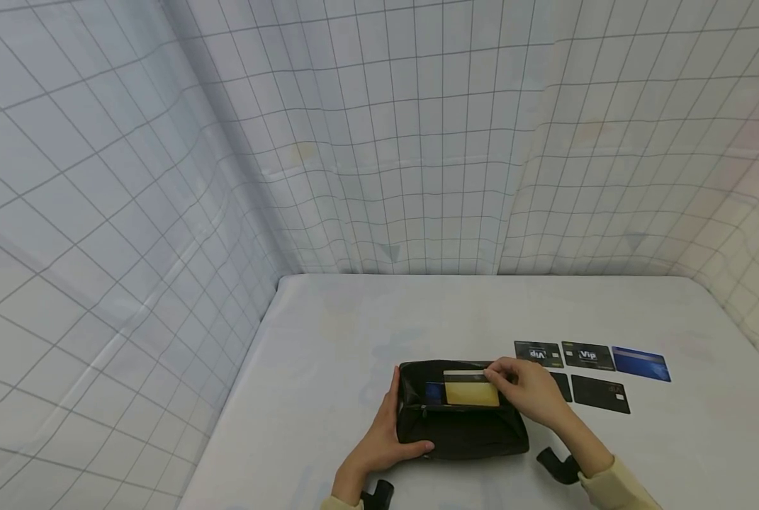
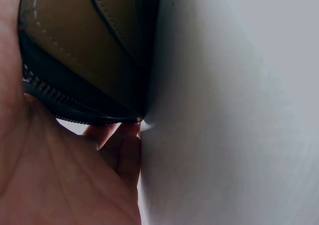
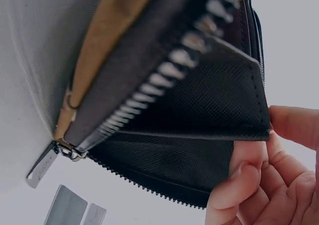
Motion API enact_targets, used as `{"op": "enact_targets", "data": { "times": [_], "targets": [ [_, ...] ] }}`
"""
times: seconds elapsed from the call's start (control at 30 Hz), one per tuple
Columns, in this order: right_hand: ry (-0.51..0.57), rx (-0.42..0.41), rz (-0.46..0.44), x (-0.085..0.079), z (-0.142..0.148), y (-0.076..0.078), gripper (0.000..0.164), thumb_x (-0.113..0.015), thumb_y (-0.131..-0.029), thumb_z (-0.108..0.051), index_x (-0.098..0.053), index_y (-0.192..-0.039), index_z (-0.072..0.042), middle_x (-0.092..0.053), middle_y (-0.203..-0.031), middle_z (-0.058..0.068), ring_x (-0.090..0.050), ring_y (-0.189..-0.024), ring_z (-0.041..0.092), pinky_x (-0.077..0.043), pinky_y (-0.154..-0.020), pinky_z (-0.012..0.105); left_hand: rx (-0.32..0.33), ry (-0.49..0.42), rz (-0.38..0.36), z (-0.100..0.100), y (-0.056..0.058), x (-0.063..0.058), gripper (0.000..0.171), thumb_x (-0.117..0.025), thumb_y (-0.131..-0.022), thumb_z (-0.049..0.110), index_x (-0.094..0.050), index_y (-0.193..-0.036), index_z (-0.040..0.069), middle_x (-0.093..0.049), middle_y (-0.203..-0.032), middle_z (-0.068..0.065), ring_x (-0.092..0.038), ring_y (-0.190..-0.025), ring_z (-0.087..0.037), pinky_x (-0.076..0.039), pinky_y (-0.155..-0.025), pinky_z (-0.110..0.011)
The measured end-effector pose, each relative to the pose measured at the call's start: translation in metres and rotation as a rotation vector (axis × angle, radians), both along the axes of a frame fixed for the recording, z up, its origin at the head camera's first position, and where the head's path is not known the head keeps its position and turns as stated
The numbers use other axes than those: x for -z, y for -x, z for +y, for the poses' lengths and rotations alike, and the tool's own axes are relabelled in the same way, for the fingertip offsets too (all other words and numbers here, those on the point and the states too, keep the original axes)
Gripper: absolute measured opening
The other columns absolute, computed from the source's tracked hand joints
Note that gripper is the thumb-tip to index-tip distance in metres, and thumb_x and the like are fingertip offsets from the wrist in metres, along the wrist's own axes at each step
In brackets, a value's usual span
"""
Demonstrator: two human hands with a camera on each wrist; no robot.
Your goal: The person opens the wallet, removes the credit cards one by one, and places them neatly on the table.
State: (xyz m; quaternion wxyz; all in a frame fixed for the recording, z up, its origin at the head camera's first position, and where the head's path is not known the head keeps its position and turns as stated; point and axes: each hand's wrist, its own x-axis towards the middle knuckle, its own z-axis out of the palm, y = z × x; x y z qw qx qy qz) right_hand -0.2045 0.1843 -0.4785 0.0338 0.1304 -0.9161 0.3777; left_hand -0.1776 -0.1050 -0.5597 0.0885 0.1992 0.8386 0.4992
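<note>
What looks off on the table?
In the head view, the leftmost Vip card lies turned around: its lettering is upside down, while the neighbouring Vip card reads upright. Nothing looks spilled.

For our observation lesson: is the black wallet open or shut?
The wallet is open: its zip teeth stand apart, and a gold card shows inside.

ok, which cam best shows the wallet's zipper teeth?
Right wrist: the zipper teeth run large across the frame, pull tab included. Left wrist shows a dimmer stretch on the wallet; in head they're too small to make out.
</note>
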Motion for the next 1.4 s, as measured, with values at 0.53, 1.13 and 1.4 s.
{"op": "enact_targets", "data": {
  "times": [0.53,1.13,1.4],
  "targets": [
    [0.164,0.055,-0.04,0.001,0.004,-0.004,0.022,-0.06,-0.095,-0.033,-0.068,-0.094,-0.013,-0.053,-0.064,-0.003,-0.05,-0.047,0.013,-0.043,-0.042,0.029,0.003,-0.012,0.009,0.0,0.0,-0.001,0.121,-0.078,-0.077,0.042,0.018,-0.151,0.027,-0.006,-0.156,-0.012,-0.013,-0.139,-0.04,-0.024,-0.096,-0.069],
    [0.199,0.119,0.004,0.003,0.018,-0.006,0.023,-0.06,-0.095,-0.029,-0.067,-0.097,-0.008,-0.057,-0.069,-0.001,-0.054,-0.05,0.02,-0.042,-0.042,0.028,-0.014,-0.003,-0.021,0.0,-0.001,-0.003,0.12,-0.079,-0.077,0.041,0.014,-0.152,0.029,0.001,-0.157,-0.008,-0.008,-0.14,-0.039,-0.021,-0.096,-0.07],
    [0.214,0.141,0.035,0.002,0.026,-0.008,0.023,-0.059,-0.096,-0.027,-0.066,-0.099,-0.005,-0.057,-0.071,0.001,-0.054,-0.051,0.014,-0.044,-0.044,0.028,-0.018,-0.001,-0.02,0.0,-0.001,-0.003,0.12,-0.079,-0.076,0.04,0.014,-0.152,0.028,-0.001,-0.157,-0.01,-0.008,-0.14,-0.04,-0.021,-0.096,-0.07]
  ]
}}
